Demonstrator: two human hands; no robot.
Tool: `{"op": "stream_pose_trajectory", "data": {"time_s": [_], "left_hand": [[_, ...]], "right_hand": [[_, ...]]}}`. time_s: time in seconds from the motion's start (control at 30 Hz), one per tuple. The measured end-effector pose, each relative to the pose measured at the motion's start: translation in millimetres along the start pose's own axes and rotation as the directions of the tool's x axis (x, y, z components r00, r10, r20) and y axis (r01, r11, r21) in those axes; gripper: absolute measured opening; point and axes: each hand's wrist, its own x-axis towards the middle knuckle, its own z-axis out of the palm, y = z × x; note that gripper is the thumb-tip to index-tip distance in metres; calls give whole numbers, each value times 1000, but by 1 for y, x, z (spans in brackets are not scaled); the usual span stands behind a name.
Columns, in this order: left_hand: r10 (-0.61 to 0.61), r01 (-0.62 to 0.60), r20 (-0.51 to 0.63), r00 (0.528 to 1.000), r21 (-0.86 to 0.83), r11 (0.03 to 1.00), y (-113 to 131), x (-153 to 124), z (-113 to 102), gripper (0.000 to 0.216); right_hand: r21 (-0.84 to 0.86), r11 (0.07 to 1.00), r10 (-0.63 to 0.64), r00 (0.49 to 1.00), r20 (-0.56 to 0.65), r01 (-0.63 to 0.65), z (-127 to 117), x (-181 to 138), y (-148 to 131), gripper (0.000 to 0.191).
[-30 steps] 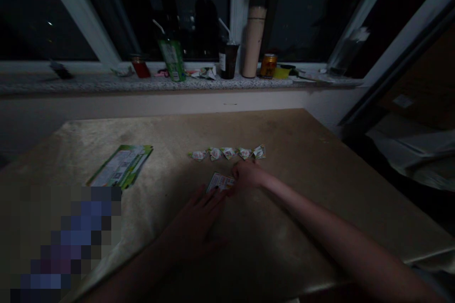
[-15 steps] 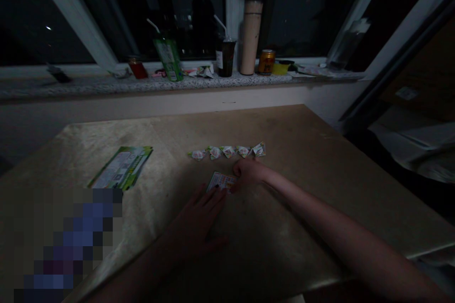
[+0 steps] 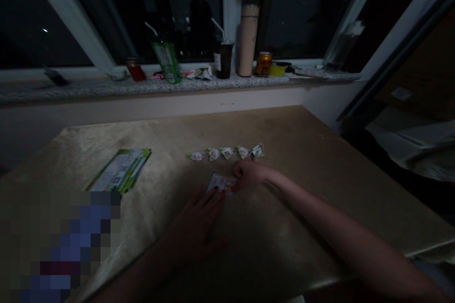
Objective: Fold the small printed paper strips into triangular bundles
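A small printed card [image 3: 221, 182] lies flat on the tan table cover [image 3: 298, 227]. My left hand [image 3: 199, 220] rests with fingers spread, its fingertips on the card's near edge. My right hand [image 3: 249, 173] is at the card's right side with its fingers curled in; whether they pinch the card or anything else is too dark to make out. Just beyond the hands, several wrapped candies [image 3: 227, 153] lie in a row from left to right. The rightmost candy is close above the right hand's knuckles.
A green-and-white printed packet [image 3: 122, 169] lies at the left, beside a blurred-out patch. Along the granite windowsill [image 3: 199, 86] stand a green bottle [image 3: 167, 61] with a straw, a dark cup [image 3: 223, 59], a tall pinkish flask [image 3: 248, 40] and an orange can [image 3: 264, 64].
The view has shifted slightly. Both hands, the card and the row of candies keep nearly the same places relative to each other.
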Motion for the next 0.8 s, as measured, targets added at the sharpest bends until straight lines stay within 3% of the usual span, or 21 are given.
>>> {"op": "stream_pose_trajectory", "data": {"time_s": [0.17,0.37,0.8], "left_hand": [[-3,3,3,1000,-9,1000,0,0,0,80],[-3,3,17,1000,4,1000,0,0,-1,79],[2,-2,5,1000,-5,1000,0,-1,1,82]], "right_hand": [[46,999,-23,999,-28,24,2,-1,4,39],[217,962,-180,982,52,165,-3,0,22,38],[103,991,-101,986,131,88,-14,3,14,31]]}}
